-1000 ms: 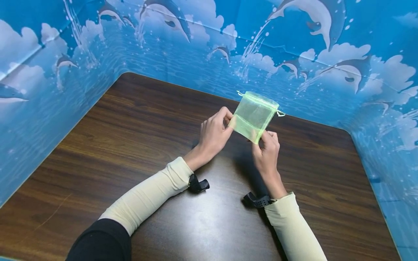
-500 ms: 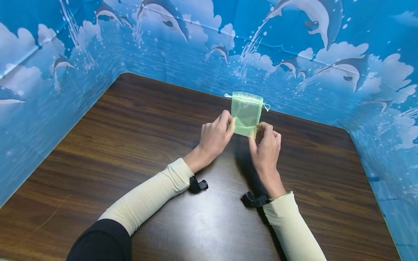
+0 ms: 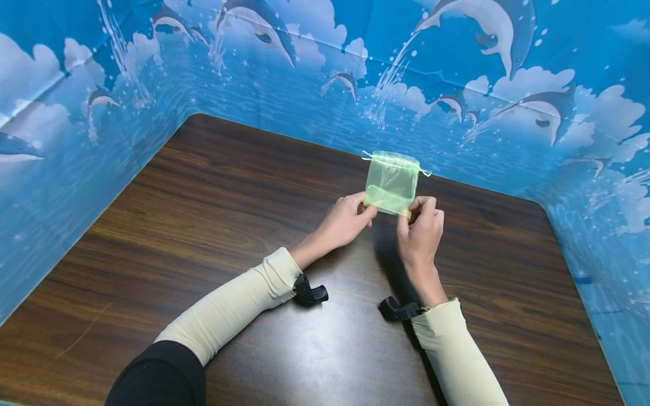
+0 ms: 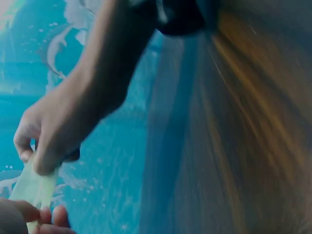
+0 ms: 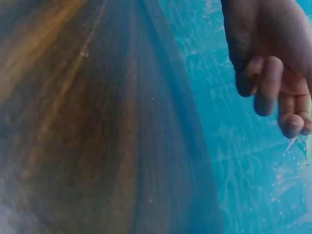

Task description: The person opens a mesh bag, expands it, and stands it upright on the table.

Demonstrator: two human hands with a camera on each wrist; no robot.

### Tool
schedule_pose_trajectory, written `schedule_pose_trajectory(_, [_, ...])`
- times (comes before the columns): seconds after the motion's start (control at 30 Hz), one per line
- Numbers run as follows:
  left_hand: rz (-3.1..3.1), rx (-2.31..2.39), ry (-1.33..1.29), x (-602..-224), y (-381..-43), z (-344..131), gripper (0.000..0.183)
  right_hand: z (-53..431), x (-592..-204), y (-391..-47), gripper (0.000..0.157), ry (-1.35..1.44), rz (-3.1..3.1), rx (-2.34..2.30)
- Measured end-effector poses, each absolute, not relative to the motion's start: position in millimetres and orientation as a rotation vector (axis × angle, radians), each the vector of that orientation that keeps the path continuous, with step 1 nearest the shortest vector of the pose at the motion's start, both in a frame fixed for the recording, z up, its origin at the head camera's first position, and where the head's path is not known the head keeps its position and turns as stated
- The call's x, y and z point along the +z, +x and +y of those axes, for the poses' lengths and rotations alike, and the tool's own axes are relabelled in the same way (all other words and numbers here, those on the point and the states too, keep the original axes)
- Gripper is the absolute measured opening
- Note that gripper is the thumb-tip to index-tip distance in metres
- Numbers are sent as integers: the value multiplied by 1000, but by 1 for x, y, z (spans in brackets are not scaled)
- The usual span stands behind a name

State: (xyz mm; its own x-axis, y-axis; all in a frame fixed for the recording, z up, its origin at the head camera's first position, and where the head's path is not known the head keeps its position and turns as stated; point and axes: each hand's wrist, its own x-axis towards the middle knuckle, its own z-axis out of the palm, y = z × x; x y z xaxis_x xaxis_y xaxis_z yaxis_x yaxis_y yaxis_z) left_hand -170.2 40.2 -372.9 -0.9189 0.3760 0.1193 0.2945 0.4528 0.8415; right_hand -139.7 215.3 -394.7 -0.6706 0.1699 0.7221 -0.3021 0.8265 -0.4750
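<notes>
A small sheer light-green drawstring bag (image 3: 392, 177) is held up over the far part of the table, its gathered mouth and white cords at the top. My left hand (image 3: 345, 224) pinches the bag's lower left corner. At the lower right corner my right hand (image 3: 422, 232) pinches it between thumb and index finger. The bag's bottom strip looks doubled, with a brighter green band there. In the left wrist view the bag (image 4: 36, 187) stretches between both hands. The right wrist view shows only a sliver of the bag (image 5: 309, 148) at its edge.
A dark brown wood-grain table (image 3: 223, 186) lies under both arms, with a bright light reflection near the front. Blue dolphin-print cloth (image 3: 284, 96) hangs close around the back and sides. Black wrist cameras (image 3: 311, 293) sit at both cuffs.
The bag was tilted with its right side lower; it has swung left, then slightly right and down, and now hangs nearly level. My left hand has turned and lowered, still pinching its corner.
</notes>
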Motion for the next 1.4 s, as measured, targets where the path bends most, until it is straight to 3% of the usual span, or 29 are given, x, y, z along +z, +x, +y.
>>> schedule_pose_trajectory(0.27, [2584,1406,632,-377,-176,36,17,222,-400,-144,27,227,-2138,630])
schedule_pose_trajectory(0.5, [2214,1522,749,-367,-189,21,46,229,-407,-146,27,207,-2101,602])
schedule_pose_trajectory(0.77, [2329,1789,617,-362,-196,18,28,232,-411,-151,29,348,-2043,514])
schedule_pose_trajectory(0.9, [2374,1867,580,-368,-199,17,18,233,-411,-151,22,417,-2134,466])
schedule_pose_trajectory(1.0, [2381,1923,525,-375,-204,13,18,235,-413,-150,20,456,-2267,462])
schedule_pose_trajectory(1.17, [2372,1949,440,-391,-213,8,19,237,-418,-151,37,413,-2479,566])
schedule_pose_trajectory(1.4, [2377,1892,430,-411,-221,6,19,238,-424,-153,32,347,-2594,638])
